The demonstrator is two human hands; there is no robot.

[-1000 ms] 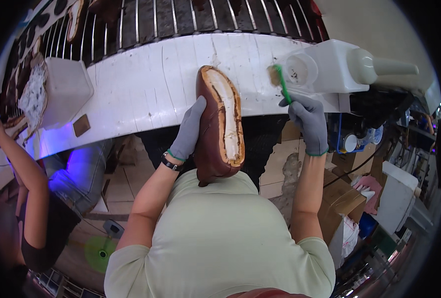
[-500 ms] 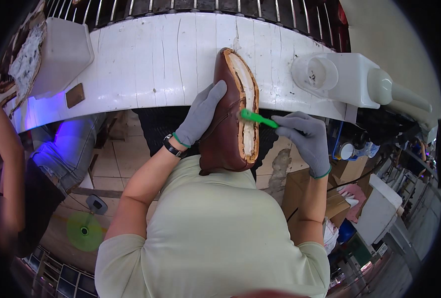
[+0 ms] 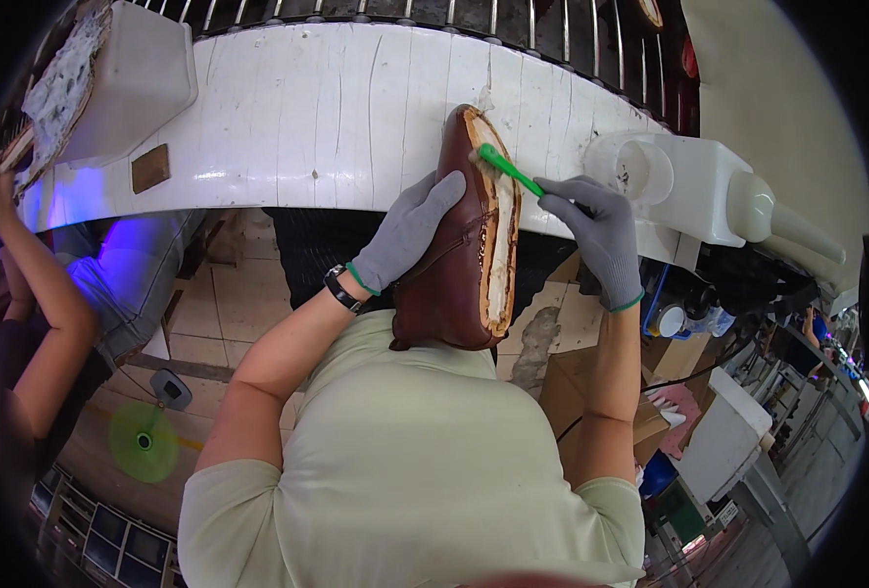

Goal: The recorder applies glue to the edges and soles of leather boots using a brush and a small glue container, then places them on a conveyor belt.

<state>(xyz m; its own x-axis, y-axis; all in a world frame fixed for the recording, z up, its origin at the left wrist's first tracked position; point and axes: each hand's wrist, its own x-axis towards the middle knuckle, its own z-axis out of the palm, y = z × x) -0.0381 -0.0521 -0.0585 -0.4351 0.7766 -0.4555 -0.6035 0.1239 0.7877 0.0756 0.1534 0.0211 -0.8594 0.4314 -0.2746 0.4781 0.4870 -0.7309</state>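
Observation:
A dark brown leather shoe (image 3: 444,284) is tilted against the table's near edge and my body, its unsoled bottom turned to the right. That bottom shows a pale middle inside a tan rim. My left hand (image 3: 413,230), in a grey glove, is closed around the shoe's left side, thumb uppermost; most of its fingers are hidden. In my gloved right hand (image 3: 599,230) is a small green-handled brush (image 3: 511,171), gripped near the handle's end. Its bristles touch the rim of the bottom near the toe.
Across the front runs a white table (image 3: 288,118) with metal rollers (image 3: 405,12) beyond it. A clear cup (image 3: 643,171) stands by a white container (image 3: 699,186) at right. A brown scrap (image 3: 150,169) and white bin (image 3: 141,83) are at left, near a co-worker's arm (image 3: 57,294).
The brush has moved from the middle of the shoe's bottom up toward the toe, my right hand moving with it. My left hand keeps its hold. The co-worker's arm has shifted.

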